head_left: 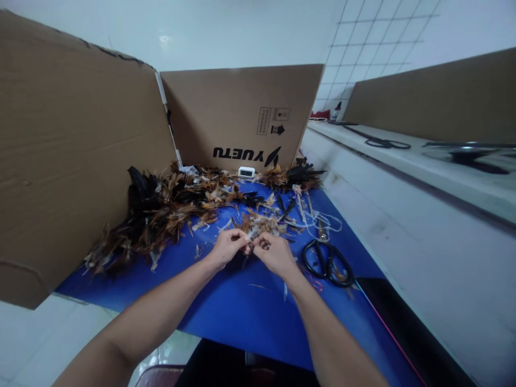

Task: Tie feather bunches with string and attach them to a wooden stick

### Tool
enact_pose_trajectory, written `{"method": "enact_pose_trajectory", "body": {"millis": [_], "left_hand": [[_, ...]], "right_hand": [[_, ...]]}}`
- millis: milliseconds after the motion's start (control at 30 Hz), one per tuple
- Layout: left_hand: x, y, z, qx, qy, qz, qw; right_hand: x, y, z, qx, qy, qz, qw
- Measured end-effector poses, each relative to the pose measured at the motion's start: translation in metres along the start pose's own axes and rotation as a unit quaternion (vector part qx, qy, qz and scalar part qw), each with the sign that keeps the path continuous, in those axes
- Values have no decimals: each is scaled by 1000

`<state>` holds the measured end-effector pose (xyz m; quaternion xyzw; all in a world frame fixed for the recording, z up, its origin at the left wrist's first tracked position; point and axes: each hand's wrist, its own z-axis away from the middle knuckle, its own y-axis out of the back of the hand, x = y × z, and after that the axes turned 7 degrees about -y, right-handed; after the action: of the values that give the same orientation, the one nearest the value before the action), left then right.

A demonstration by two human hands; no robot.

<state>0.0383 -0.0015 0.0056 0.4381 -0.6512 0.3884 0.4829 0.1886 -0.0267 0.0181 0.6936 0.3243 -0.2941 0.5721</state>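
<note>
Close together over the blue tabletop [242,306], my two hands pinch feathers. My left hand [231,244] has its thumb and index finger closed on a whitish tuft of feather [253,232]. Beside it, my right hand [276,252] is closed with curled fingers against the same feathers; the exact grip is partly hidden by the fingers. Just beyond the fingertips lies a small heap of brown and pale feathers [264,221]. Scissors with black handles [328,264] rest to the right of my right hand.
A large pile of brown and black feathers [161,215] spreads along the left and back, against cardboard panels [234,118]. A small white digital device [246,172] stands at the back. Clear cord [328,223] lies right. Another pair of scissors [387,143] sits on the ledge.
</note>
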Motion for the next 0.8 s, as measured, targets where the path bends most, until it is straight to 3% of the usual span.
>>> {"method": "enact_pose_trajectory", "body": {"millis": [633, 800], "left_hand": [[0, -4, 0, 22, 32, 15, 999], [-2, -4, 0, 26, 32, 10, 999]], "right_hand": [[0, 2, 2, 16, 94, 83, 992], [1, 4, 2, -3, 92, 94, 991]]}}
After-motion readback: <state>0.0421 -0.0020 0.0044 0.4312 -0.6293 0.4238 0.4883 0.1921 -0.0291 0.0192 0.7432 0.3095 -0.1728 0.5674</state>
